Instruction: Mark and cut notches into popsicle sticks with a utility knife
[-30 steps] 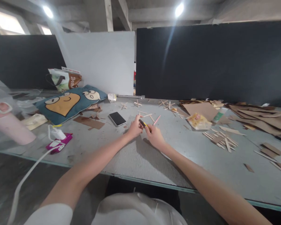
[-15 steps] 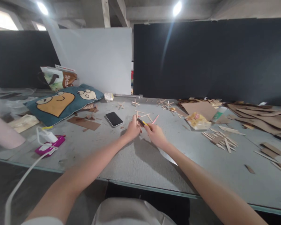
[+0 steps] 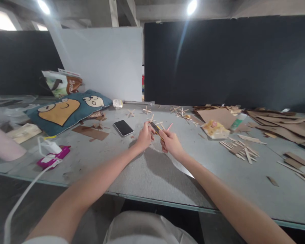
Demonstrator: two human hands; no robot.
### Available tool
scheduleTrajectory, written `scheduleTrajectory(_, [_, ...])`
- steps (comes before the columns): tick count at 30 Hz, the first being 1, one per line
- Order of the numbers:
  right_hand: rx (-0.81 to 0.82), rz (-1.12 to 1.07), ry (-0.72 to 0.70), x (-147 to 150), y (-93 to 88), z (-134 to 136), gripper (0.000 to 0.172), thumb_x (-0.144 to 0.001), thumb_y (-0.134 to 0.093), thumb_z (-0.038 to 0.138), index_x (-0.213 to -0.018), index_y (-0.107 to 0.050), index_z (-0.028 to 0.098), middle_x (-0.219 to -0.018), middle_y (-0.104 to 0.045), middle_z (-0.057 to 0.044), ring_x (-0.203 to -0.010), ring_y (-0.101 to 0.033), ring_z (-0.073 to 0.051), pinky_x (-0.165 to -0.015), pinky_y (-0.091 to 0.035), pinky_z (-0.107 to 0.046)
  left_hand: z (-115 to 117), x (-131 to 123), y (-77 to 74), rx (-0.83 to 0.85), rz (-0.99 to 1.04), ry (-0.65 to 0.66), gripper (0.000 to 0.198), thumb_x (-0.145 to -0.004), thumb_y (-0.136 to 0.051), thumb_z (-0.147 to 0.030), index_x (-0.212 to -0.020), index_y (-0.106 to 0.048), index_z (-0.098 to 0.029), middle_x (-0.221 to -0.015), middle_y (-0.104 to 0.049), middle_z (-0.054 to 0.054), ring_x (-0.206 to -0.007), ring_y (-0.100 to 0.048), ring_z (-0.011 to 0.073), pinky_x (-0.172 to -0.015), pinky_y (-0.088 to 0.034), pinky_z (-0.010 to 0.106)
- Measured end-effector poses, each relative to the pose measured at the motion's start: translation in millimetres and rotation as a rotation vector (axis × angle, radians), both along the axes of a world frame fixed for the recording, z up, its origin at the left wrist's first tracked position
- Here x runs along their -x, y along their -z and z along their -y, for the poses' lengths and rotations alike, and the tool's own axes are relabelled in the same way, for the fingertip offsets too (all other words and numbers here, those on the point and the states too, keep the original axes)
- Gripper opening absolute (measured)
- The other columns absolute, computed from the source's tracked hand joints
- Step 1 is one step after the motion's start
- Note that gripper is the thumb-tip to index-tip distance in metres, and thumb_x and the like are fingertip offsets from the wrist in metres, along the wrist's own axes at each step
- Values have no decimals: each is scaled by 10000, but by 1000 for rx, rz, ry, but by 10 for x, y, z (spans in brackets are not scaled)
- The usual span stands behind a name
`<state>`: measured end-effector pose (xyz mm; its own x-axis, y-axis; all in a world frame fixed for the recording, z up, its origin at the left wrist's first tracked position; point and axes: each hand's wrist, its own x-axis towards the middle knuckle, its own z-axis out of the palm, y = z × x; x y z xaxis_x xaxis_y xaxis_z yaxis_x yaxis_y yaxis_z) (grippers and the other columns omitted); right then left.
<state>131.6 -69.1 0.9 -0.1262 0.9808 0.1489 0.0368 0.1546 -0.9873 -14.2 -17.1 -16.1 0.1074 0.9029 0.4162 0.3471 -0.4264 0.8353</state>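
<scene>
Cutter and stick in my hands, just right of the phone (image 3: 123,128) on the worktop (image 3: 147,171).
My right hand (image 3: 170,143) is closed around a yellow-and-black cutter (image 3: 155,127), its tip toward my left hand (image 3: 143,136), whose fingers pinch a thin wooden stick (image 3: 151,118). Loose sticks (image 3: 240,150) lie farther right of the phone, and a cartoon cushion (image 3: 66,112) lies to its left.

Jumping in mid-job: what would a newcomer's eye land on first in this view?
The two hands meet mid-table: the right hand grips a yellow-and-black cutter, and the left hand is right beside its far end. Left of them a dark phone lies flat, with a blue cartoon-face cushion beyond it. To the right, loose wooden craft sticks and brown cardboard pieces litter the grey table.
</scene>
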Motion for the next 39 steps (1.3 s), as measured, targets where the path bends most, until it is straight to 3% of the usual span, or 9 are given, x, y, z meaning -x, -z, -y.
scheduleTrajectory(2, [25,-71,-32,41,10,20,397,-890,-607,612,-789,-513,239,-478,-388,108,-313,-330,-82,-302,-334,-214,-13,7,8,-15,-46,-46,272,-1072,-357,-261,-1312,-458,-183,-726,-636,-23,-505,-567,115,-518,-439,230])
scheduleTrajectory(7, [64,-107,-18,148,43,55,402,-899,-637,595,-785,-501,235,-469,-382,117,-314,-359,-79,-314,-358,-206,-79,51,24,-23,-177,-134,238,-1023,-383,-190,-926,-601,-189,-612,-575,-23,-543,-532,137,-559,-391,248])
scheduleTrajectory(10, [133,-141,-31,166,22,84,372,-913,-653,546,-794,-494,232,-476,-366,125,-328,-344,-73,-320,-342,-201,-130,93,21,-22,-208,-173,249,-966,-420,-114,-836,-621,-184,-632,-598,-4,-599,-542,151,-607,-390,258])
scheduleTrajectory(18, [215,-177,-5,184,-59,135,281,-959,-619,426,-809,-502,219,-467,-342,130,-345,-322,-71,-335,-298,-187,-181,102,-3,20,-289,-228,273,-907,-478,-78,-788,-706,-169,-717,-702,46,-741,-624,194,-721,-442,275])
scheduleTrajectory(24, [332,-158,-16,32,-241,120,197,-974,-581,325,-828,-539,199,-468,-316,123,-346,-250,-60,-326,-185,-166,-189,81,-21,62,-324,-176,300,-867,-491,-47,-750,-741,-166,-724,-724,64,-767,-666,214,-762,-471,288])
scheduleTrajectory(30, [416,-206,-70,-141,-379,104,192,-1001,-497,264,-848,-567,170,-489,-337,102,-356,-239,-62,-329,-159,-165,-170,42,-54,104,-320,-133,307,-851,-501,-54,-745,-761,-178,-799,-767,71,-840,-695,226,-825,-500,300])
scheduleTrajectory(34, [391,-330,-14,-69,-296,114,198,-943,-593,264,-782,-494,203,-502,-350,105,-364,-234,-52,-340,-187,-165,-193,6,-60,160,-293,-157,303,-864,-507,-91,-733,-767,-175,-776,-769,74,-845,-708,232,-814,-512,303])
scheduleTrajectory(39, [328,-323,56,181,-88,169,214,-930,-596,309,-782,-466,226,-504,-376,102,-373,-291,-68,-341,-256,-175,-209,10,-55,214,-268,-212,279,-868,-526,-111,-747,-773,-158,-731,-756,75,-815,-709,228,-815,-508,306])
